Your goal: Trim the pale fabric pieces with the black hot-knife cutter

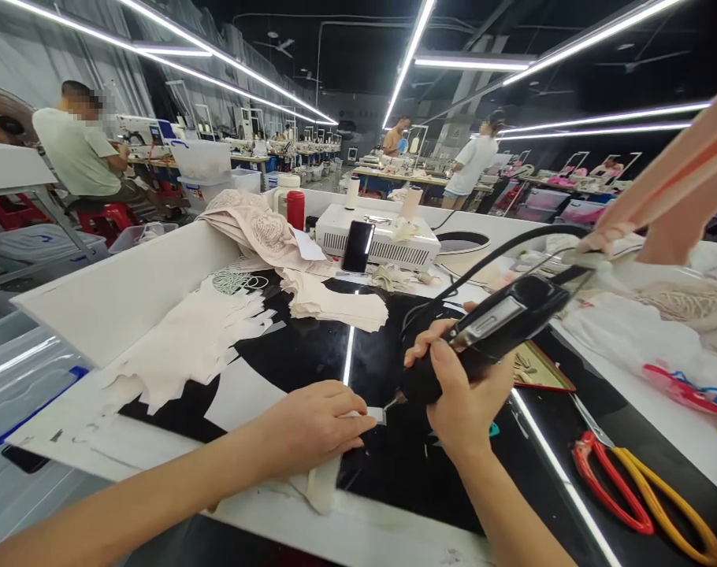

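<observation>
My right hand (470, 394) is wrapped round a thick black corded hand tool (515, 311) with a narrow metal tip. The tip points down and left, close to the end of a pale fabric strip (321, 484). Over that strip lies my left hand (328, 421), its fingers pressed together on the fabric near the tip. The strip hangs toward the table's front edge, partly hidden under the hand. Below both hands is a glossy black work surface (388, 480).
Left are cut cream fabric pieces (181, 339); a fabric stack (335, 303) lies ahead. A phone (358, 246) leans against a white vented box (382, 236). Scissors with red and orange handles (618, 480) and a shallow tray (547, 370) lie right. Co-workers sit and stand beyond.
</observation>
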A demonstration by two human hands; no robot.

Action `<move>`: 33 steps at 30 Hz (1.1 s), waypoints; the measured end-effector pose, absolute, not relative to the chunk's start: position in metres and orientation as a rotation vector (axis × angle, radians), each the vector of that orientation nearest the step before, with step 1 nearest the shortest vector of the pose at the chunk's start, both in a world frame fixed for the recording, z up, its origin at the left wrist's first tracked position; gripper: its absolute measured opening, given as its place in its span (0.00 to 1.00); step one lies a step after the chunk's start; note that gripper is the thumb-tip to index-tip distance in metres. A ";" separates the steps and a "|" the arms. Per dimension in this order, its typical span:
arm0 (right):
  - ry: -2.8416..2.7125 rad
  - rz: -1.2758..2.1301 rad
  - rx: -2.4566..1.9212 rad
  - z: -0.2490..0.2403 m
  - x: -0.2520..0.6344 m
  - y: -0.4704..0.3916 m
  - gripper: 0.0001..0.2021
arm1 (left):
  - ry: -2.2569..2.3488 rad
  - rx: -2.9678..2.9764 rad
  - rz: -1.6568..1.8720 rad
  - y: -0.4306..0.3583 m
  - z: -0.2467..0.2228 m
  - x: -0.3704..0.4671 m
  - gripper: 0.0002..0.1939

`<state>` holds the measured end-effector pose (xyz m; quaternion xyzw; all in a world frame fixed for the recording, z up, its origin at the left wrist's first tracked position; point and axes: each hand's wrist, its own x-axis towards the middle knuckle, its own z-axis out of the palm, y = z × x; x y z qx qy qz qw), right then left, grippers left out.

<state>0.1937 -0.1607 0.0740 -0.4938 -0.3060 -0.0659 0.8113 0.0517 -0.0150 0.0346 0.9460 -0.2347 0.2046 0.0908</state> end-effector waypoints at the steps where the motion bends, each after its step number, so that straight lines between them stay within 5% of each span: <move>1: -0.660 -0.140 -1.053 0.073 0.193 -0.160 0.21 | -0.706 2.829 0.597 -0.015 0.032 0.056 0.13; 11: -0.709 -0.159 -1.046 0.071 0.192 -0.156 0.14 | -0.652 2.948 0.509 -0.012 0.023 0.067 0.21; 33: -0.681 -0.161 -1.038 0.074 0.192 -0.153 0.14 | -0.623 2.997 0.551 -0.009 0.025 0.060 0.18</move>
